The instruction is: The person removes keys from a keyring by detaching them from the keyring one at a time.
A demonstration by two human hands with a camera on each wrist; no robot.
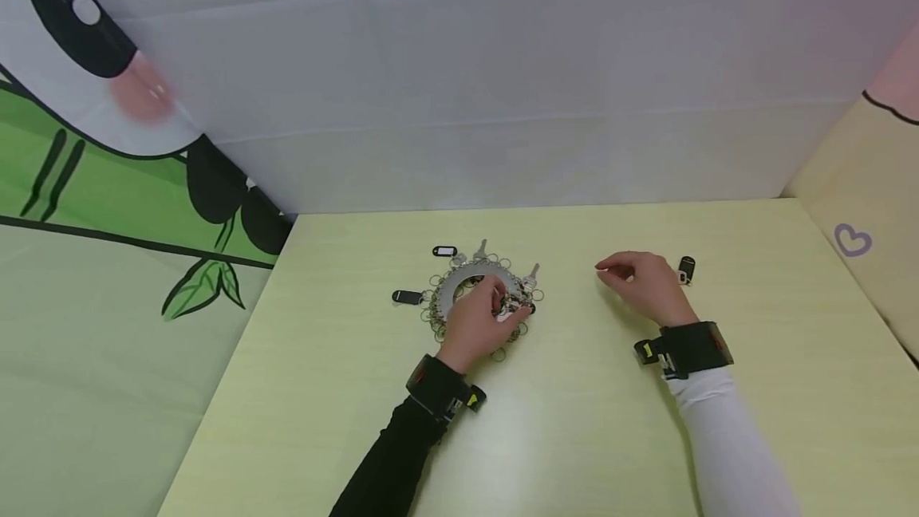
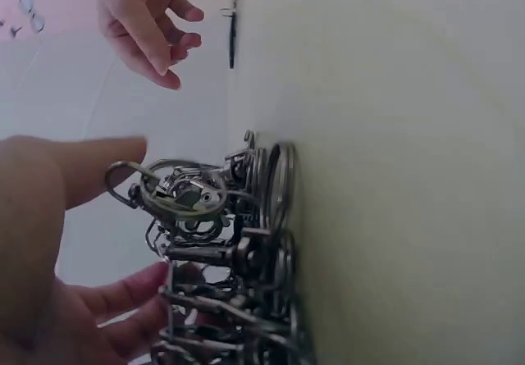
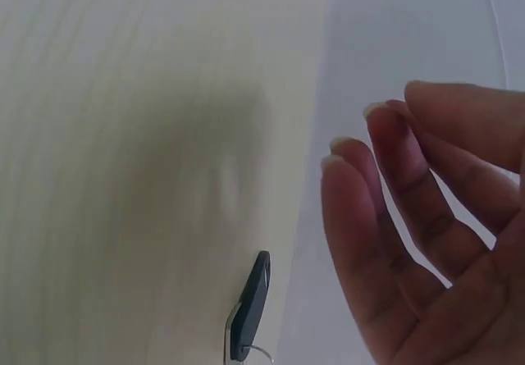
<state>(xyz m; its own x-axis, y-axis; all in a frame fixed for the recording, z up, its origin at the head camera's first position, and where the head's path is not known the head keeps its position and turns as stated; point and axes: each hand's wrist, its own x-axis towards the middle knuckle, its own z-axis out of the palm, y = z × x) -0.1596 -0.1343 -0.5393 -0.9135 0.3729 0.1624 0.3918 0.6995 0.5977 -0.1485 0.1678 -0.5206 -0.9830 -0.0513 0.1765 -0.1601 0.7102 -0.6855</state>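
A round grey metal hanger (image 1: 447,294), ringed with small clips and split rings (image 2: 279,189), lies left of the table's middle. My left hand (image 1: 474,324) reaches over it. Its fingers touch the clips and its thumb stands apart from them, with no clear pinch visible. Keys (image 1: 482,248) and a black key tag (image 1: 407,297) lie at the hanger's edge. Farther right, my right hand (image 1: 642,286) hovers above the table, fingers loosely bent and holding nothing visible. Beside it lies another black key tag (image 3: 252,307) with a small ring.
A pale wood-look table (image 1: 567,421) carries everything. One more black tag (image 1: 445,251) lies just behind the hanger. A white cloth wall (image 1: 502,102) rises at the back edge, with printed panels on the left (image 1: 108,166) and right (image 1: 861,198).
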